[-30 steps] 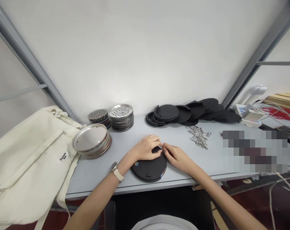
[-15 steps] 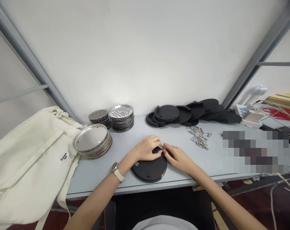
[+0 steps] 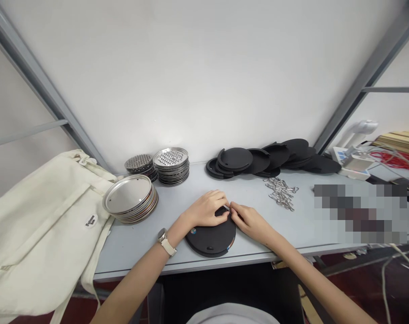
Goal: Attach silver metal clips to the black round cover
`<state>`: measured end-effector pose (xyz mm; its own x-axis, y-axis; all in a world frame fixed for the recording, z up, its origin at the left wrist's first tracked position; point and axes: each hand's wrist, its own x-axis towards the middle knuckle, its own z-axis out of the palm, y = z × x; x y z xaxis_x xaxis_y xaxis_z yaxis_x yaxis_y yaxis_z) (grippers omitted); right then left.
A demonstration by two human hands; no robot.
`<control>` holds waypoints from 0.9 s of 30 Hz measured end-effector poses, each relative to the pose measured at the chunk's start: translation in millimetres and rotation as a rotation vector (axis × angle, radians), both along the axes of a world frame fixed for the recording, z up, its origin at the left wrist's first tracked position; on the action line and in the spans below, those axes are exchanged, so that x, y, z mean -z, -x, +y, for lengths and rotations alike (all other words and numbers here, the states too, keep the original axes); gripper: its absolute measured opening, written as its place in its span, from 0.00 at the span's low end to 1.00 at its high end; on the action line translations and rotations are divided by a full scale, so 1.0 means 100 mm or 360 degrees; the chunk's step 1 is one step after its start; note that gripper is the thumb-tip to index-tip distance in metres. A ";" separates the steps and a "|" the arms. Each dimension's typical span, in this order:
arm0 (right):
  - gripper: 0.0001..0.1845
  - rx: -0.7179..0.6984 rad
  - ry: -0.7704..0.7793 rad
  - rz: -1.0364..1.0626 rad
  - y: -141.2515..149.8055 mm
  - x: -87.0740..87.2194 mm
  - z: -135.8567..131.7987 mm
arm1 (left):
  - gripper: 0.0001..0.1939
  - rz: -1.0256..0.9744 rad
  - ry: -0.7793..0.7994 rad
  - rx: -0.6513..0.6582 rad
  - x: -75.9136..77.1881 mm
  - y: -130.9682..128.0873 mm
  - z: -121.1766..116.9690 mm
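A round black disc (image 3: pixel 213 238) lies near the front edge of the table, with a small slot, a little coloured spot and a thin coloured strip on its rim. My left hand (image 3: pixel 209 209) is closed over its far side, the fingers curled at the edge and the thumb on top. At that edge a small silver metal piece (image 3: pixel 226 208) shows between my hands; its exact shape is mostly hidden. My right hand (image 3: pixel 250 221) pinches its end with thumb and index finger. To the right lies a loose pile of silver metal clips (image 3: pixel 281 193).
Stacked silver discs (image 3: pixel 127 194) and rough-faced grater discs (image 3: pixel 171 157) stand at left. More black discs (image 3: pixel 236 159) overlap along the wall. A cream bag (image 3: pixel 49 234) leans at far left. On the right are a white device (image 3: pixel 356 166), cables and a blurred patch.
Hardly anything differs. My hands stay at the disc's far edge, and the silver piece between them has tilted slightly.
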<state>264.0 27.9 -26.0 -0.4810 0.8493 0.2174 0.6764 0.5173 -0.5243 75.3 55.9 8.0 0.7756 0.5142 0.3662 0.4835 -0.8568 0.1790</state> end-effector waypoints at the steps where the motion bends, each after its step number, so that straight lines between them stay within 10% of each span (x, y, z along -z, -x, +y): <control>1: 0.11 -0.0001 -0.0001 -0.0001 0.00 0.00 0.00 | 0.05 -0.0003 0.0003 -0.0003 0.00 0.00 0.00; 22: 0.13 -0.0025 -0.0028 0.0027 -0.01 0.00 -0.01 | 0.06 -0.0253 0.0074 -0.0068 -0.20 -0.01 -0.16; 27: 0.12 -0.0019 -0.0049 0.0017 0.00 -0.03 -0.03 | 0.10 -0.0083 0.0891 0.0513 -0.28 -0.22 -0.84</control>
